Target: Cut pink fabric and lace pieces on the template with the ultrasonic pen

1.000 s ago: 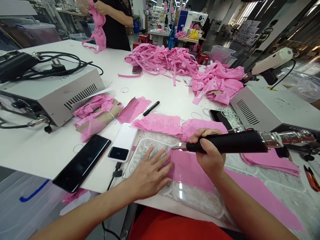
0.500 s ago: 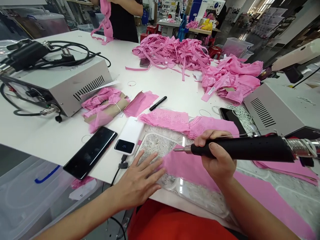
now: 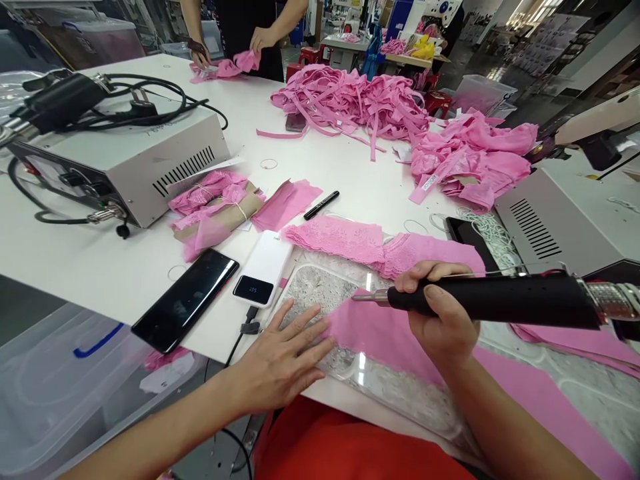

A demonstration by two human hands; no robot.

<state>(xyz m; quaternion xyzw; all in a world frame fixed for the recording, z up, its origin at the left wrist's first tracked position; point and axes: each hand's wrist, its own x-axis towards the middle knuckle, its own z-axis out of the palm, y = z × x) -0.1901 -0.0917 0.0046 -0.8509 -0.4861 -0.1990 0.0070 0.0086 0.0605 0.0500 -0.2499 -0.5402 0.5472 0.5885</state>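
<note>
My left hand (image 3: 283, 360) lies flat with fingers spread on a clear plastic board (image 3: 315, 283), its fingertips at the left end of a pink fabric piece (image 3: 380, 330). My right hand (image 3: 443, 307) is wrapped round a black handheld tool (image 3: 515, 300) with a cable at its rear. The tool's metal tip points left, over the upper left edge of the pink fabric; whether it touches cannot be made out. Just beyond, a pink lace piece (image 3: 340, 239) lies along the board's far edge.
A phone (image 3: 185, 300), a white power bank (image 3: 263, 267) and a black pen (image 3: 321, 205) lie left of centre. Grey machine boxes (image 3: 165, 160) flank the table, with pink fabric heaps (image 3: 350, 103) at the back. Across the table a person's hands (image 3: 265, 39) handle pink fabric.
The view has shifted slightly. Across the table, the person's pink fabric has come down onto the tabletop, with both hands on it. My own hands and the tool look almost unchanged over the fabric.
</note>
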